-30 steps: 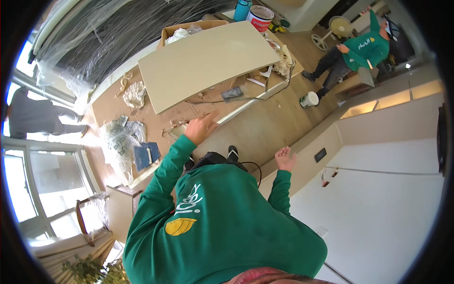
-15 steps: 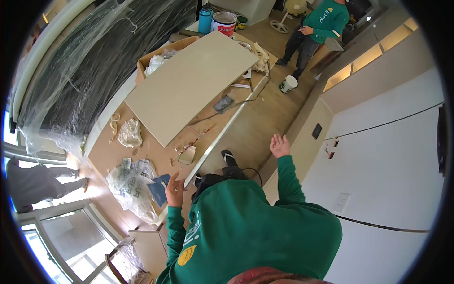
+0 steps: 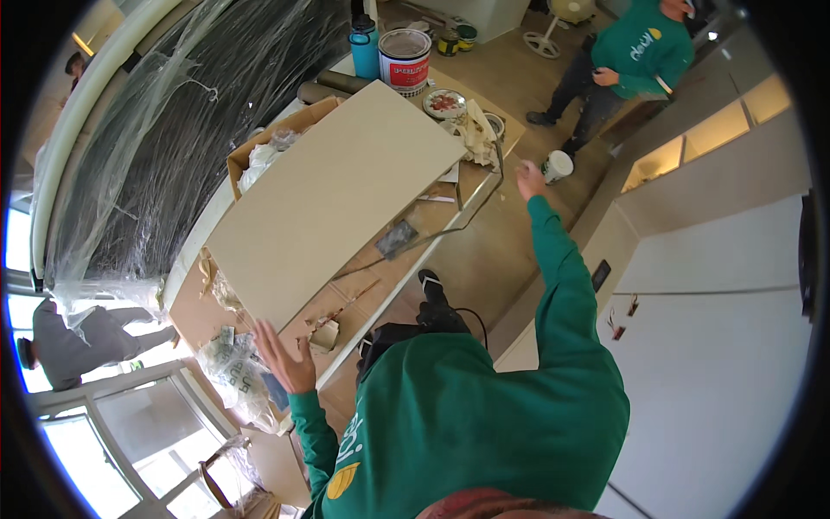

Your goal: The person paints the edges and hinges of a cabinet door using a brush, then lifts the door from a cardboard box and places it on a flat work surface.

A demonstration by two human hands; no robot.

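Note:
A large flat beige board [image 3: 346, 195] lies across the worktable, its near corner next to my left hand [image 3: 287, 359]. That hand is open, fingers spread, and holds nothing; I cannot tell whether its fingertips touch the board. My right hand [image 3: 532, 182] is held out over the floor beyond the table's right edge, apart from the board. Its fingers look bent and run together, and nothing shows in them. Below the board's long right edge lie a dark grey flat pad [image 3: 396, 240] and a small beige block [image 3: 324, 336]. Clear plastic bags [image 3: 233, 372] lie left of my left hand.
A blue bottle [image 3: 364, 52], a large paint can [image 3: 405, 69] and an open cardboard box [image 3: 238, 156] stand behind the board. A cable [image 3: 484, 199] hangs along the table's right edge. A white bucket [image 3: 558, 166] stands near a co-worker [image 3: 635, 56].
My right hand has swung forward from its raised, open-palmed pose. My left hand has moved left and forward to the board's near corner, its fingers spreading. The view has shifted slightly.

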